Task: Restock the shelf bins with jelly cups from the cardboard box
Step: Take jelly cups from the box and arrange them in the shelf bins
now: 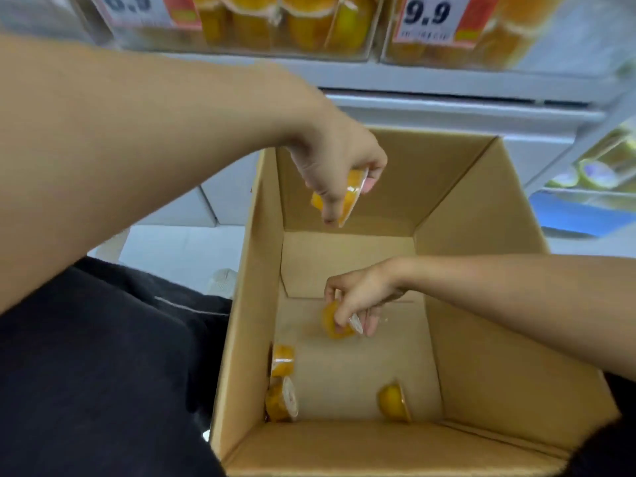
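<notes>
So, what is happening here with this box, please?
A person is emptying an open brown cardboard box of small orange jelly cups. The left hand holds one cup up over the box; the right hand grips another at the bottom. Three cups remain loose inside. Clear shelf bins above already hold orange cups.

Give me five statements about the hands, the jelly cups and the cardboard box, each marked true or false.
1. The left hand holds a jelly cup above the cardboard box. True.
2. The right hand is empty. False: its grip is on a jelly cup near the box floor.
3. Three loose cups lie on the box floor. True: two by the left wall, one nearer the right.
4. The box is full. False: it is mostly bare cardboard.
5. A price tag reads 9.9. True.
</notes>
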